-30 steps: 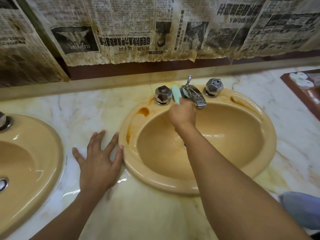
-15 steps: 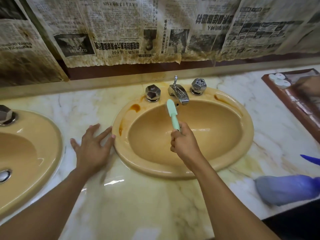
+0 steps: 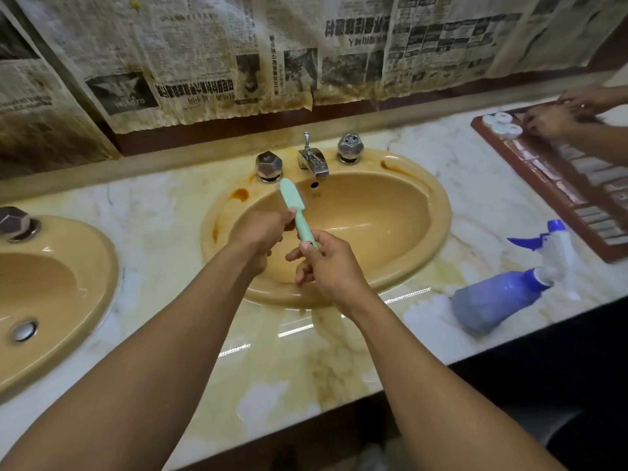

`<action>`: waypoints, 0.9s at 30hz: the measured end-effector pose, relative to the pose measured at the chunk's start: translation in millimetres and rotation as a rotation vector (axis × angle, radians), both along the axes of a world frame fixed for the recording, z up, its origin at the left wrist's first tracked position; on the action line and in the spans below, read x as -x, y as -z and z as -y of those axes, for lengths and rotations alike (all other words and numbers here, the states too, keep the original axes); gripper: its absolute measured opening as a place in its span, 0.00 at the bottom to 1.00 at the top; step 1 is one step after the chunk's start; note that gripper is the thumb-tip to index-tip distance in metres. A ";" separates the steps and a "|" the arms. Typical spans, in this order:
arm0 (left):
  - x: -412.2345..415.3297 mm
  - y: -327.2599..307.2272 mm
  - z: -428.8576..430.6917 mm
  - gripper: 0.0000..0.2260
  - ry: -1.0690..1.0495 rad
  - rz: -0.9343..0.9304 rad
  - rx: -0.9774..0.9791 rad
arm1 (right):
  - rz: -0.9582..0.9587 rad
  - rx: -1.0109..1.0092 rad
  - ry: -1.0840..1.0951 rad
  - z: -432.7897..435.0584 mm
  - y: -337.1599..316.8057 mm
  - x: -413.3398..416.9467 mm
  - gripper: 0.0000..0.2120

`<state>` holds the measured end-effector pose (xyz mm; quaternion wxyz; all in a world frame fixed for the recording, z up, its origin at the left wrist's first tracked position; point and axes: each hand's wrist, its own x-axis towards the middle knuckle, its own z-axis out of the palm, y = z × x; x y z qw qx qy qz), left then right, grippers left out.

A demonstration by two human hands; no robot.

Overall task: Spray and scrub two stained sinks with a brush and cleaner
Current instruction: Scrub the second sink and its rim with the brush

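Both hands were on the brush (image 3: 295, 207), held over the sink (image 3: 440, 212) bowl: left hand (image 3: 263, 229) curled round mid-handle, right hand (image 3: 331, 266) pinching the butt end. Brush looked like light, stiff pale-green plastic, slim with a flat rounded head; bristles not visible. Likely slick when wet, so I'd grip low on the handle. Sink was glossy tan ceramic, oval, hard, with an orange stain (image 3: 241, 194) on the rim near the taps (image 3: 269, 164). Bottle (image 3: 496, 299), blue translucent plastic, lay on its side on the marble bench (image 3: 272, 362). Left sink (image 3: 102, 253) matched.
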<state>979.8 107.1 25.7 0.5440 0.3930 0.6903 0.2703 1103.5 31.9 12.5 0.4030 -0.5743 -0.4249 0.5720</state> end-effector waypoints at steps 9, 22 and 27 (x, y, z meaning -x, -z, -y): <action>0.8 1.9 13.6 0.13 -0.132 0.259 0.094 | 0.679 -0.136 0.447 88.1 47.7 -96.2 0.17; 10.4 6.4 -46.6 0.16 0.260 -0.443 -0.234 | 1.386 -0.042 0.170 95.8 119.4 -115.3 0.33; -11.1 4.0 -110.9 0.15 0.328 -0.631 -0.242 | 1.434 -0.075 0.184 95.1 118.6 -113.8 0.33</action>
